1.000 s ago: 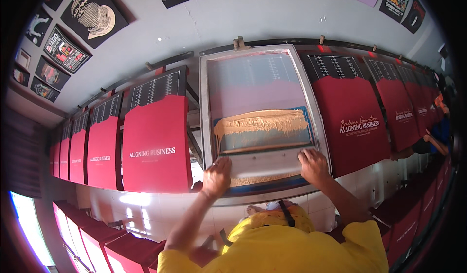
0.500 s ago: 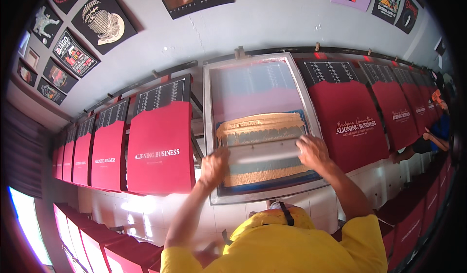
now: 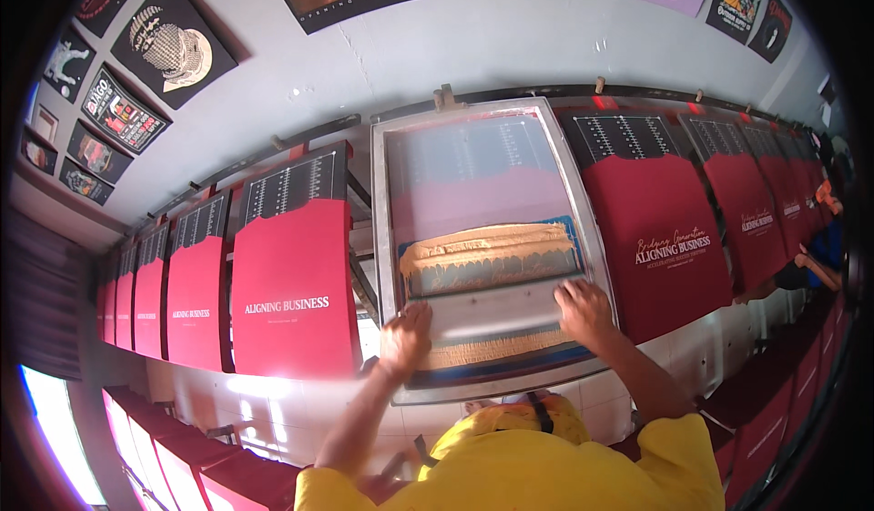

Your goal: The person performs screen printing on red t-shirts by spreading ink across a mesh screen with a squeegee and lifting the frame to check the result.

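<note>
The squeegee (image 3: pixel 496 312) has neared the lower ink (image 3: pixel 496 349); both hands (image 3: pixel 406 334) (image 3: pixel 584 312) grip it.

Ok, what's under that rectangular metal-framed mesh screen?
Through the translucent mesh screen: a dark board with white markings and mauve-looking fabric. The tan-gold paste and wide pale bar hide whatever lies beneath them.

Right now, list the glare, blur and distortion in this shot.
Head view: the opening at lower left is blown out to white; head view: bright light glares off the floor; head view: the pale squeegee between left hand and right hand looks smeared; head view: the row of red shirts curves toward the dark rim.
</note>
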Demonstrator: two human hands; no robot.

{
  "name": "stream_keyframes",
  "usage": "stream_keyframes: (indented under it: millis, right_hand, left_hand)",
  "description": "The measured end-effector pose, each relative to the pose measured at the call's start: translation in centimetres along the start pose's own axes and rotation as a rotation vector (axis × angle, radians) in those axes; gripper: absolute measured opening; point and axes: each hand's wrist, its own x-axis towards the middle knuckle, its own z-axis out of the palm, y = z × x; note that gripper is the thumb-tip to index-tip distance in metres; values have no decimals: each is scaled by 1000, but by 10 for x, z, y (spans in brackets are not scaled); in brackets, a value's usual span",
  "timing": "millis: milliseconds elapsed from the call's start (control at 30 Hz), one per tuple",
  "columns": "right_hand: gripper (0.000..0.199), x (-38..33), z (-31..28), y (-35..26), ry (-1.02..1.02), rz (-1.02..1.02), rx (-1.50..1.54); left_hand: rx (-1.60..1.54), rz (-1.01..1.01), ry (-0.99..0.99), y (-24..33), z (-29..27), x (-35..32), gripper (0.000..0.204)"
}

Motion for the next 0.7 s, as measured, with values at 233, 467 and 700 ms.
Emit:
stream_keyframes:
  millis: [233, 467, 700]
  right_hand:
    - [7, 81, -4, 40, -33, 10, 69]
    - [18, 34, -28, 15, -2, -14, 83]
    - [12, -82, -32, -41, 87, -15, -6]
  left_hand:
    - [36, -49, -128, -44, -4, 84, 23]
    - [3, -59, -110, -16, -29, 37, 28]
    - [41, 7, -36, 54, -33, -71, 26]
